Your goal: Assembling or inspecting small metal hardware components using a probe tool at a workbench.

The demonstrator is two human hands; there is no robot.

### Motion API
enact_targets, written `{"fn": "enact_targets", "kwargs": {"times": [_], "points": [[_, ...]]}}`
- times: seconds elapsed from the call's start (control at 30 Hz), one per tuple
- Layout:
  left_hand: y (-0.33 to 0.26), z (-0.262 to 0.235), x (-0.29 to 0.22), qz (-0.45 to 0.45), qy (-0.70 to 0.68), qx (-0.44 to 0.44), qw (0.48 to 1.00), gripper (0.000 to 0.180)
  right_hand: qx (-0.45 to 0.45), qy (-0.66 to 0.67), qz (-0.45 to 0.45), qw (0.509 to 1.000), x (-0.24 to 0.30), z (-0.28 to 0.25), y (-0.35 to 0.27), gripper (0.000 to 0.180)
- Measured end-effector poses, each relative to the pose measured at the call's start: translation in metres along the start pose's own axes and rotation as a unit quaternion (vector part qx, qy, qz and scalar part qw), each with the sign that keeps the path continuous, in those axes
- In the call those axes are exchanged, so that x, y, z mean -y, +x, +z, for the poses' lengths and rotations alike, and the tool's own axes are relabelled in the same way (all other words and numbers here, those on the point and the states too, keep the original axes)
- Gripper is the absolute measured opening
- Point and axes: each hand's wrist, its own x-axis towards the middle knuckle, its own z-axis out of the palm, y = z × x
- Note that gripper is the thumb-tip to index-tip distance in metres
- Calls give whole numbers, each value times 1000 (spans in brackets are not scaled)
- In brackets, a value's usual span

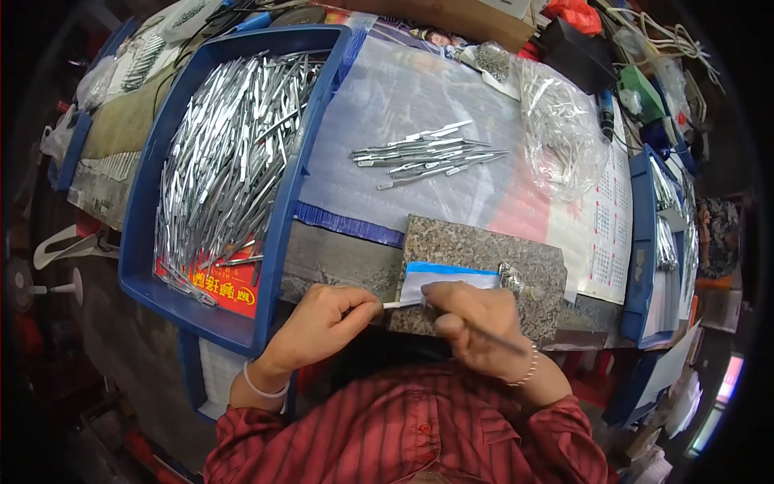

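Note:
My left hand (334, 319) is closed, thumb against fingers, on a slim metal piece (393, 305) whose pale tip points right. My right hand (476, 319) grips a thin rod-like tool (500, 339); its brownish shaft sticks out toward my wrist, and its working end is hidden by the fingers. Both hands meet at the near edge of a speckled granite slab (476, 234). On that slab lies a white pad with a blue edge (439, 270), partly under my right hand. A small clump of fine, shiny bits (513, 278) sits beside it.
A deep blue tray (278, 274) full of slim metal pieces (234, 145) stands at left. Beyond the slab, several similar pieces (431, 153) lie on plastic sheeting (363, 89). A clear plastic bag (564, 137) and another blue tray (639, 242) are at right.

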Motion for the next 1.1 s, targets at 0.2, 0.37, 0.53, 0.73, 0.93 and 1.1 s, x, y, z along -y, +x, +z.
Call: {"fn": "enact_targets", "kwargs": {"times": [0.2,0.37,0.53,0.73,0.93,1.1], "points": [[-2,2,-1,-2,-8,0,1000,16,-72,-16,-23,997,15,-25,-1,21],[1,0,1,17,28,-8,999,16,-42,39,58,997,0,-8,-7,19],[-16,6,-14,57,45,-19,997,14,-191,121,142,964,11,-27,-50,53],[1,31,-32,207,132,-101,964,21,-327,175,157,915,11,-24,-89,64],[31,50,-16,305,313,-154,886,26,-264,112,157,945,14,-30,-78,58],[29,50,-21,330,370,-147,856,28,-158,79,-17,984,17,-57,-68,23]]}}
